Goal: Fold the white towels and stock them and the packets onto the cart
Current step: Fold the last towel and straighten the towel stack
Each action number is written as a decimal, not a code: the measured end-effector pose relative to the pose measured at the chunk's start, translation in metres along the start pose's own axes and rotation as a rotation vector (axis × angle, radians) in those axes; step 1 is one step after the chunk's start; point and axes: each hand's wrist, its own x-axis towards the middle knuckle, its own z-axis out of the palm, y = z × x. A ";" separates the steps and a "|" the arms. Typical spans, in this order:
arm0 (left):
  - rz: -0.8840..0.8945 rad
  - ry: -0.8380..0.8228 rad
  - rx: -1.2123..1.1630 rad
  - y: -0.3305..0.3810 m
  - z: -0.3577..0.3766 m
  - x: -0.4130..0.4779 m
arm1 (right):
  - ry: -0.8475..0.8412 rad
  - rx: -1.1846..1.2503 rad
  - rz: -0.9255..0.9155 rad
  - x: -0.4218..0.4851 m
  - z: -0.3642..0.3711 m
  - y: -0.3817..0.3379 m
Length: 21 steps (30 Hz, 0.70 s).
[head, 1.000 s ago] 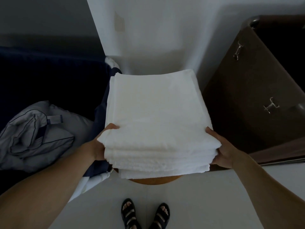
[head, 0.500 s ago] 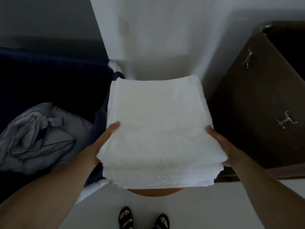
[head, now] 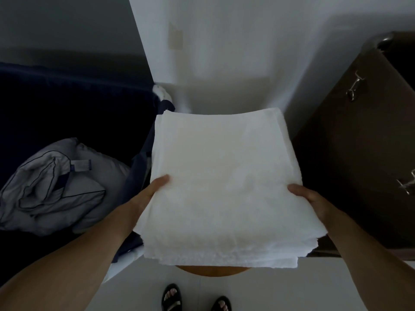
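Left grip [head: 155, 191] and right grip [head: 308, 198] clamp opposite sides of the folded white towel stack [head: 224, 187], thumbs on top. A round wooden table [head: 213, 271] shows beneath.

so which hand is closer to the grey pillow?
Left. The left hand holds the towel stack at its left edge, just right of the grey pillow; the right hand holds the opposite edge, with the whole stack between.

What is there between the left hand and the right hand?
The stack of folded white towels fills it, in the head view; left hand and right hand grip its opposite sides.
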 end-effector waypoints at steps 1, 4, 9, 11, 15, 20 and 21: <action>0.041 0.006 -0.016 -0.004 -0.005 0.012 | 0.013 -0.011 -0.018 -0.003 0.005 -0.006; 0.134 0.083 0.003 0.004 -0.003 0.019 | 0.014 -0.019 -0.082 -0.003 0.021 -0.024; -0.038 0.010 -0.051 0.012 0.007 0.024 | 0.122 -0.108 -0.115 0.003 0.027 -0.036; -0.074 -0.013 -0.062 0.011 0.004 0.024 | 0.147 -0.130 -0.103 0.002 0.026 -0.033; -0.047 -0.073 -0.099 0.011 0.005 0.005 | 0.159 -0.146 -0.096 -0.010 0.019 -0.029; -0.188 -0.162 -0.030 -0.008 -0.002 0.008 | 0.058 -0.165 0.007 -0.015 0.004 -0.027; -0.189 -0.144 -0.014 -0.013 -0.001 0.008 | 0.029 -0.164 0.038 -0.011 0.002 -0.024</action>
